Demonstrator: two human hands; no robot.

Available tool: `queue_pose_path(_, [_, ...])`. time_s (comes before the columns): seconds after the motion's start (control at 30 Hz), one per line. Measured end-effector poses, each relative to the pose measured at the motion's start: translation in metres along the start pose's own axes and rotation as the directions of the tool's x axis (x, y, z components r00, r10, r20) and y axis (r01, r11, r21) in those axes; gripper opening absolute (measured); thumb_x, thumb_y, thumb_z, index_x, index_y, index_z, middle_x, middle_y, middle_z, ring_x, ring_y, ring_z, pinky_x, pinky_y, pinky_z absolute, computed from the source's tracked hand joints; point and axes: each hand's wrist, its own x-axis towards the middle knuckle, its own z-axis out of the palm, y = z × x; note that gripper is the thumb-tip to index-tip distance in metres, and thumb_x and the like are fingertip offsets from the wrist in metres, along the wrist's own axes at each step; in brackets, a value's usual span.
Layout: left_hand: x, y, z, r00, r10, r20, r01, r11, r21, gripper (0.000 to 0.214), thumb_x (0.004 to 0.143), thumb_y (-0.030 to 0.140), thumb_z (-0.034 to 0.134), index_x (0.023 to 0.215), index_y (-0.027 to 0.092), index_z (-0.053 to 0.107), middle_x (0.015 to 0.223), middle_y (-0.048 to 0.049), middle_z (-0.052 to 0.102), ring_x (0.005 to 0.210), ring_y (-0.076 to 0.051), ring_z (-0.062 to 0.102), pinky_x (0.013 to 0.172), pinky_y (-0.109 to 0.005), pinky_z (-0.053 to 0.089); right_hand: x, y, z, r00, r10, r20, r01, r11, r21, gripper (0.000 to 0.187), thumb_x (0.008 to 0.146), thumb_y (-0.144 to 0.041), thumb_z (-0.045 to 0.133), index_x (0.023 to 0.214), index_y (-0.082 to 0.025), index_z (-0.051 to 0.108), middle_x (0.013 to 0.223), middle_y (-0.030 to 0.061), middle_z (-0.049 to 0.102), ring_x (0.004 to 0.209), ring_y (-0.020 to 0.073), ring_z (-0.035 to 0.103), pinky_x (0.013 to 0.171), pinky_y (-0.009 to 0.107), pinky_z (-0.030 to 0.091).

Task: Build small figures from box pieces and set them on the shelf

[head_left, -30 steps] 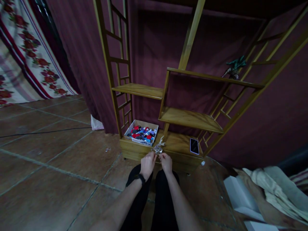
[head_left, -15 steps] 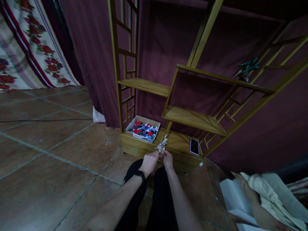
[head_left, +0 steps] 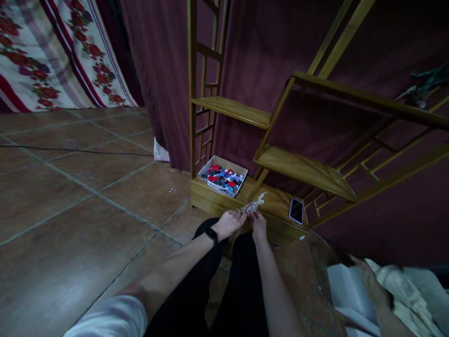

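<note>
Both my hands meet in front of a low wooden shelf unit [head_left: 224, 201]. My left hand [head_left: 228, 223], with a dark band on its wrist, and my right hand [head_left: 259, 222] are closed on a small silvery, crinkled object [head_left: 252, 205] held between their fingertips. A pale tip sticks up from the object's right end. It hangs just above the bottom board of the shelf. My dark trouser legs lie below my forearms.
A white box [head_left: 223, 176] of red, blue and black pieces sits on the bottom board at left. A phone [head_left: 296, 210] lies on the board at right. A green object [head_left: 423, 85] rests on the top shelf. White boxes and cloth [head_left: 382, 290] lie at lower right. A cable [head_left: 70, 151] crosses the tiled floor.
The camera has swung left and the shelf has shifted right in view. My hands stay closed on the silvery object, which now tilts more to the right.
</note>
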Motion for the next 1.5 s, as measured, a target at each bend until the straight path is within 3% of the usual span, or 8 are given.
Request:
queue_pose_path(0.23, [0.0010, -0.0058, -0.0023, 1.000, 0.019, -0.004, -0.019, 1.000, 0.022, 0.024, 0.087, 0.008, 0.037, 0.110, 0.011, 0.042, 0.086, -0.0100, 0.062, 0.078, -0.019, 0.062, 0.066, -0.031, 0.045, 0.0008, -0.0017, 0.0022, 0.997, 0.073, -0.039, -0.072, 0.997, 0.037, 0.030, 0.050, -0.030, 0.073, 0.076, -0.016, 0.067, 0.073, 0.0007, 0.069, 0.065, 0.0150, 0.062, 0.065, 0.027, 0.050])
queue_pose_path(0.57, [0.0023, -0.0072, 0.0029, 1.000, -0.003, -0.018, 0.003, 1.000, 0.010, 0.022, 0.086, 0.010, 0.040, 0.108, 0.011, 0.044, 0.086, -0.0096, 0.061, 0.081, -0.019, 0.060, 0.067, -0.031, 0.044, 0.0014, 0.0010, 0.0001, 0.993, 0.087, -0.074, -0.086, 0.996, 0.021, 0.028, 0.050, -0.029, 0.072, 0.074, -0.017, 0.066, 0.069, -0.0016, 0.068, 0.064, 0.0146, 0.061, 0.062, 0.026, 0.049])
queue_pose_path(1.1, [-0.0007, -0.0032, -0.0017, 1.000, 0.019, -0.005, -0.019, 1.000, -0.023, 0.024, 0.086, 0.007, 0.038, 0.109, 0.011, 0.044, 0.087, -0.0109, 0.061, 0.082, -0.021, 0.060, 0.069, -0.033, 0.045, -0.0021, -0.0026, -0.0017, 0.998, 0.055, -0.044, -0.056, 0.998, -0.017, 0.033, 0.052, -0.031, 0.071, 0.081, -0.015, 0.069, 0.078, 0.0032, 0.070, 0.068, 0.0170, 0.062, 0.066, 0.029, 0.049])
queue_pose_path(1.5, [0.0001, 0.0007, 0.0021, 1.000, 0.009, 0.008, -0.009, 1.000, 0.024, 0.023, 0.088, 0.007, 0.036, 0.109, 0.012, 0.043, 0.087, -0.0097, 0.061, 0.079, -0.019, 0.061, 0.067, -0.031, 0.045, -0.0016, -0.0004, -0.0065, 0.998, 0.041, -0.036, -0.042, 0.999, -0.028, 0.028, 0.053, -0.028, 0.069, 0.077, -0.015, 0.068, 0.074, 0.0012, 0.069, 0.067, 0.0158, 0.060, 0.066, 0.028, 0.048])
